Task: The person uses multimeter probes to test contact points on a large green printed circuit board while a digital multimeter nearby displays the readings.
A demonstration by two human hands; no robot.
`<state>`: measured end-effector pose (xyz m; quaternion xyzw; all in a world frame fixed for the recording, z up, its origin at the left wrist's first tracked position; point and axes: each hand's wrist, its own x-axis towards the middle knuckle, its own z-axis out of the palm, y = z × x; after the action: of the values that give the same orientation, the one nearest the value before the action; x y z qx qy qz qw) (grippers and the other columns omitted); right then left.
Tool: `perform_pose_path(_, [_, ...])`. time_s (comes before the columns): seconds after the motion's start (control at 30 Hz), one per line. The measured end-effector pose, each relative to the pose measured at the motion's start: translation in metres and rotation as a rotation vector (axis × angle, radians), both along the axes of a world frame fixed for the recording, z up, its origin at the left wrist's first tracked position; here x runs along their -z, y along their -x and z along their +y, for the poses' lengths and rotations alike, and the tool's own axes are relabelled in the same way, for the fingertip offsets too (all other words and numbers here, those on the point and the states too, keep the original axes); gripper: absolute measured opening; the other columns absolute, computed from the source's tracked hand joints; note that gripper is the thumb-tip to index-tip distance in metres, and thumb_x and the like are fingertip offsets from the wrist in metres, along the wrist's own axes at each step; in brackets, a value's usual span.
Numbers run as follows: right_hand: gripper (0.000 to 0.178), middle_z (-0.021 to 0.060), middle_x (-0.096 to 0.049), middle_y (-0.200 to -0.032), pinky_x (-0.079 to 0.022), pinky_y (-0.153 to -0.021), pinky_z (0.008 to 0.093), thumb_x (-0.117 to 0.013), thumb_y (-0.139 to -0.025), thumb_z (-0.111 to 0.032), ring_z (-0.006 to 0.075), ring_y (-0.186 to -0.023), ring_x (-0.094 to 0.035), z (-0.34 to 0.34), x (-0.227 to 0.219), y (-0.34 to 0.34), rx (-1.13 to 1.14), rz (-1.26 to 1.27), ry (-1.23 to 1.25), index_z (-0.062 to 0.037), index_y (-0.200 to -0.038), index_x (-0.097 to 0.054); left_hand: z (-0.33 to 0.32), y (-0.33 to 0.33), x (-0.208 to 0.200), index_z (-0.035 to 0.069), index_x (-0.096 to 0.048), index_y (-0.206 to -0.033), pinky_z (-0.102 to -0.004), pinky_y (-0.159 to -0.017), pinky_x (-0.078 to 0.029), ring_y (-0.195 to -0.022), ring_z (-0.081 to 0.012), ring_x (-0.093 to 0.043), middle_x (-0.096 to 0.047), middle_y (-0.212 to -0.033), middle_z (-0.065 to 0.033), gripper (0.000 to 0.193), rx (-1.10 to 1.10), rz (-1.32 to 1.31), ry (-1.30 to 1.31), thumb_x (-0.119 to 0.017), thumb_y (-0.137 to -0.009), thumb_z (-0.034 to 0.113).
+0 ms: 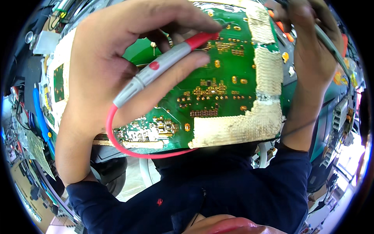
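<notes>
A grey test probe [156, 70] with a red tip section is gripped in the fingers of my left hand [101, 66]. From its rear end a red lead [128, 153] curves down past the board's front edge. The probe's dark point is at the upper part of a large green circuit board [233, 70], close to some gold pads; whether it touches them I cannot tell. My right hand [313, 58], by the board's far right corner, is closed around a slim grey pen-like tool [328, 42] with a dark lead. That tool's tip is out of the picture.
Ribbed cream strips [237, 126] cover the board's right and front edges. A blue-handled tool [41, 117] lies at the left, near a clear plastic box [46, 42]. Orange-handled tools [287, 34] lie beyond the board's right edge. Another small green board [337, 121] is at the right.
</notes>
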<state>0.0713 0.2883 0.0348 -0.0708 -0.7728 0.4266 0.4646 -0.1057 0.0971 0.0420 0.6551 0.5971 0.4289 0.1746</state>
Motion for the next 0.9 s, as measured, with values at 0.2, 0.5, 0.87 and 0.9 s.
perform_pose_path(0.2, [0.034,0.0113,-0.071,-0.09,-0.048,-0.068,0.0245,-0.066,-0.1,-0.023,0.014,-0.074,-0.062,-0.008,-0.014,-0.033,0.217,-0.212,-0.27,0.0064,-0.118,-0.067,0.004,-0.004,-0.007,-0.004,-0.069,-0.115,-0.0277,-0.093,-0.051,-0.101,-0.0161,-0.068,-0.071,-0.109,-0.0114,0.028,-0.102,-0.052,0.077,-0.072,-0.086,-0.005])
perform_pose_path(0.5, [0.025,0.0221,-0.072,-0.105,-0.056,-0.092,0.0373,-0.066,-0.099,-0.017,0.0302,-0.102,-0.071,-0.027,0.032,-0.038,-0.049,-0.132,0.093,0.0053,-0.109,-0.061,0.006,0.008,-0.002,-0.005,-0.065,-0.116,-0.0279,-0.092,-0.051,-0.103,-0.0174,-0.067,-0.07,-0.112,-0.0134,0.024,-0.033,0.016,0.081,-0.065,-0.095,0.008])
perform_pose_path(0.87, [0.029,0.026,-0.071,-0.093,-0.058,-0.088,0.0487,-0.066,-0.098,-0.018,0.0391,-0.094,-0.072,-0.025,0.03,-0.04,-0.078,-0.197,-0.067,0.0085,-0.106,-0.061,0.001,0.001,0.005,-0.008,-0.059,-0.118,-0.0378,-0.101,-0.051,-0.111,-0.0298,-0.068,-0.069,-0.116,-0.0225,0.028,-0.026,-0.228,0.128,-0.062,-0.092,0.001])
perform_pose_path(0.9, [0.029,0.0264,-0.071,-0.093,-0.058,-0.088,0.049,-0.066,-0.098,-0.018,0.0392,-0.094,-0.072,-0.024,0.031,-0.04,-0.081,-0.192,-0.084,0.009,-0.105,-0.061,0.002,0.0,0.005,-0.008,-0.059,-0.118,-0.0385,-0.102,-0.051,-0.112,-0.0307,-0.067,-0.068,-0.116,-0.0231,0.028,-0.018,-0.243,0.12,-0.063,-0.092,0.001])
